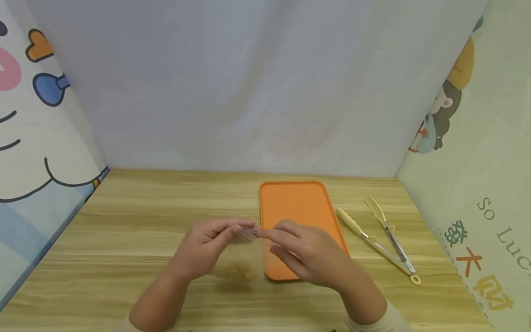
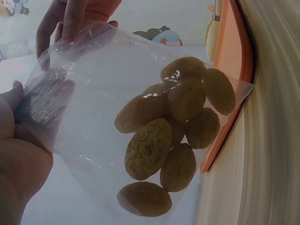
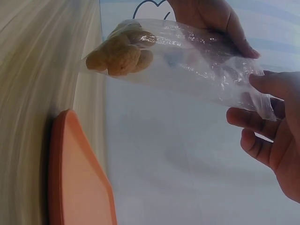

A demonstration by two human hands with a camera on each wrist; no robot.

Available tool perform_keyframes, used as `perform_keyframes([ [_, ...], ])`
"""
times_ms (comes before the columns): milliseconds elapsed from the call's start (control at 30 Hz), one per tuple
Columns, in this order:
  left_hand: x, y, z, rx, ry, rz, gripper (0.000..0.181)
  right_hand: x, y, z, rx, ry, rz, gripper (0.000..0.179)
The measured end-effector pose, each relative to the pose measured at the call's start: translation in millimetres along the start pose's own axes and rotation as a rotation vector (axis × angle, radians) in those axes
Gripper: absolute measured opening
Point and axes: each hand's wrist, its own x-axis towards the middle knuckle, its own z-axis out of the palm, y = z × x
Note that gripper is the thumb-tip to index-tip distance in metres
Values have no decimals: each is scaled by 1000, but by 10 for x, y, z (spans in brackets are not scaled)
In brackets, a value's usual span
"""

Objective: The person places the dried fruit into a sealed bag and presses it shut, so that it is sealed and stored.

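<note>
A clear plastic bag (image 2: 108, 89) hangs between both hands over the table, its mouth at the top. Several brown, wrinkled oval dried fruits (image 2: 148, 147) lie gathered in its lower end. My left hand (image 1: 201, 249) pinches one side of the bag's upper edge between thumb and fingers. On the other side, my right hand (image 1: 317, 253) pinches the edge with its thumb and fingertips, as the right wrist view shows. In the head view, the bag is almost transparent, and the fruits appear as a blurred yellowish patch below the hands.
An orange tray (image 1: 294, 203) lies on the wooden table (image 1: 145, 216), partly behind my right hand. To its right, tongs (image 1: 386, 252) with pale yellow tips lie spread. A pale curtain (image 1: 249, 92) stands at the back, with printed cloths at both sides.
</note>
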Motion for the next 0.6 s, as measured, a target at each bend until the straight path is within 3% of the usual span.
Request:
perform_keyframes([
  [100,-6,-14,2,-14,-12,2,28,-29,29,-7,12,-22,26,28],
  [400,-32,-11,-104,29,6,-88,27,-87,167,-35,121,-13,112,3],
  [500,-42,-18,-158,119,-2,-148,26,-102,191,-27,165,-13,159,1],
  [600,-54,-32,-230,272,-15,-203,22,-105,211,2,182,-16,198,3],
])
